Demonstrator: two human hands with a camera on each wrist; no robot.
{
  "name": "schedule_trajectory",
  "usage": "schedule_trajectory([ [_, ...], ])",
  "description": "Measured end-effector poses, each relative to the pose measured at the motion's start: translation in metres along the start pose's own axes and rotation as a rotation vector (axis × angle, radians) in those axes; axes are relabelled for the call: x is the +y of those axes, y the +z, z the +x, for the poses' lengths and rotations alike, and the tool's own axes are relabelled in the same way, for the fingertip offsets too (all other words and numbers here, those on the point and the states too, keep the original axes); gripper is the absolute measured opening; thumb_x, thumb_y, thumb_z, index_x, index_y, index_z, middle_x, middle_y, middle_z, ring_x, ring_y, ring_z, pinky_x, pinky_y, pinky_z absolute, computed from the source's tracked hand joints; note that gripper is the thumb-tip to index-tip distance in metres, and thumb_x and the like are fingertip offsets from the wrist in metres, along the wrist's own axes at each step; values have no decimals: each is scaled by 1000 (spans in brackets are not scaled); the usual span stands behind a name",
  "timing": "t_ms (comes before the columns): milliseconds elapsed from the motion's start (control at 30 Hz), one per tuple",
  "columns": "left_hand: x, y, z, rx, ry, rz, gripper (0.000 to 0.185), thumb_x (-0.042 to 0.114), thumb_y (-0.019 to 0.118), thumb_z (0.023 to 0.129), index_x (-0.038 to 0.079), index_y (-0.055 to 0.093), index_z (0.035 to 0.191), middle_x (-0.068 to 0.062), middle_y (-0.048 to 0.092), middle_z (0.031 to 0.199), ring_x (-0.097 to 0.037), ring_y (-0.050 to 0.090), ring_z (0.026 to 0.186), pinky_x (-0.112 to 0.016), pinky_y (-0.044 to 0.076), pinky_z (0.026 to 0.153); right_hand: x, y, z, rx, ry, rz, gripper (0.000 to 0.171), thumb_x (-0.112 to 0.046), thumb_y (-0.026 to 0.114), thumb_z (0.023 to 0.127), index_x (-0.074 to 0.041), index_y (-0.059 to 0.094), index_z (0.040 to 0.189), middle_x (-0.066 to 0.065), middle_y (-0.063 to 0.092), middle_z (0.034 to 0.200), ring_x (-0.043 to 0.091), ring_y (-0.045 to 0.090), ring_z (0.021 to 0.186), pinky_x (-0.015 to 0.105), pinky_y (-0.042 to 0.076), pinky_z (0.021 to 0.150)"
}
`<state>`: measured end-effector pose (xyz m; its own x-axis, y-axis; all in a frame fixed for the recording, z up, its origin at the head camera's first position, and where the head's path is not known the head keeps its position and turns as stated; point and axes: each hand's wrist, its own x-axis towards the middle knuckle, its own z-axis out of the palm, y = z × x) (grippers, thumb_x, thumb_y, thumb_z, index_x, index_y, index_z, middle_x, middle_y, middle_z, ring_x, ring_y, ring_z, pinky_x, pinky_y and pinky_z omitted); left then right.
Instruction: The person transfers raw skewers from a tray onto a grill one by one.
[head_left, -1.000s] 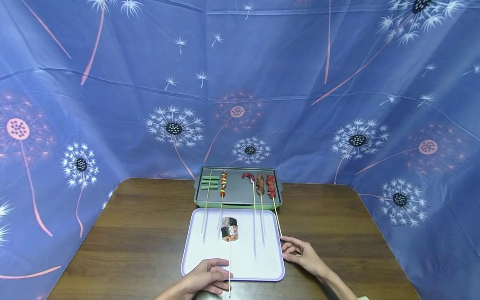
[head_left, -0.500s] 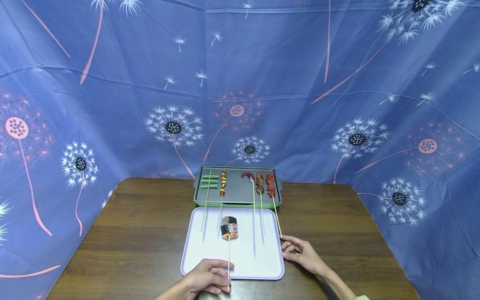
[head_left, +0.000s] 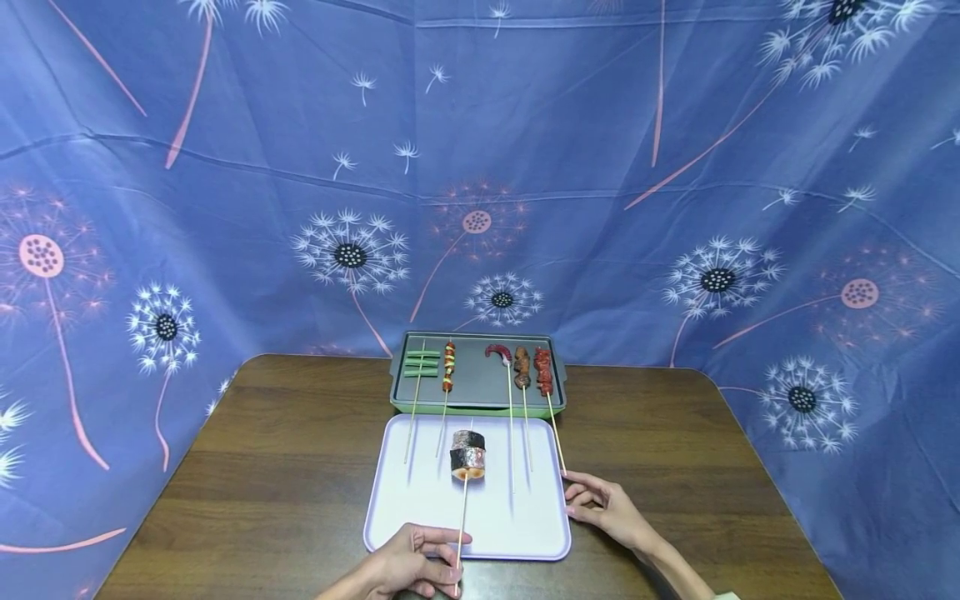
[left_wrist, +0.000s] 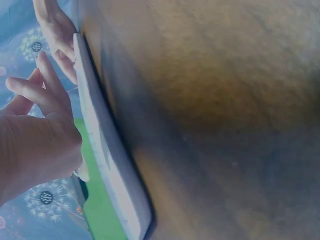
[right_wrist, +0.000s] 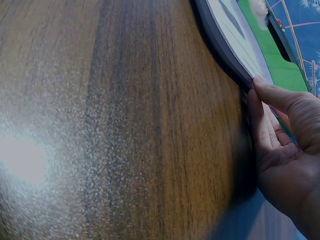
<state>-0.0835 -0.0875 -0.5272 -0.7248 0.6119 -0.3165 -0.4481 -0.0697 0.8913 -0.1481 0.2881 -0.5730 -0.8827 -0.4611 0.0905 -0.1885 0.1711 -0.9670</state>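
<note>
In the head view my left hand (head_left: pixel 408 562) pinches the lower stick of a fish skewer (head_left: pixel 468 454), whose thick pieces have dark, silvery skin. The skewer leans slightly, its top to the right, over the white tray (head_left: pixel 397 508) with a lilac rim. In the left wrist view, the left hand (left_wrist: pixel 42 135) hides what its fingers hold. My right hand (head_left: pixel 611 512) is at the tray's right edge. The right wrist view shows the right hand (right_wrist: pixel 285 130) with thumb and finger pinching the tray's rim (right_wrist: pixel 227 62).
Behind the tray stands a dark grill plate (head_left: pixel 476 375) with a green base. On it lie a green vegetable skewer (head_left: pixel 422 364), a red-and-yellow skewer (head_left: pixel 448 367), a tentacle skewer (head_left: pixel 498 353), a brown meat skewer (head_left: pixel 522 368) and a red meat skewer (head_left: pixel 543 372). Their sticks overhang the tray.
The fish skewer has tilted, its top shifting slightly right. The left hand's fingers have changed their hold, with the stick now closer against the fingertips. The right hand stays at the tray's edge.
</note>
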Motion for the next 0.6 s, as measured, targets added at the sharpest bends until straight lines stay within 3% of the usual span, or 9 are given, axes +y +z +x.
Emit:
schedule_trajectory([
  [233, 15, 5, -5, -16, 24, 35, 57, -2, 73, 88, -12, 52, 140, 3, 72, 87, -8, 73, 70, -11, 47, 50, -2, -1, -1, 5, 22, 5, 54, 1, 69, 93, 19, 47, 139, 22, 66, 107, -1, 66, 90, 16, 52, 79],
  [600, 47, 7, -1, 12, -20, 52, 56, 1, 72, 89, -4, 55, 142, 6, 69, 92, -10, 75, 74, -10, 46, 51, -3, 0, -1, 11, 45, 11, 55, 0, 69, 93, 19, 47, 140, 23, 66, 108, 0, 66, 90, 16, 52, 80],
])
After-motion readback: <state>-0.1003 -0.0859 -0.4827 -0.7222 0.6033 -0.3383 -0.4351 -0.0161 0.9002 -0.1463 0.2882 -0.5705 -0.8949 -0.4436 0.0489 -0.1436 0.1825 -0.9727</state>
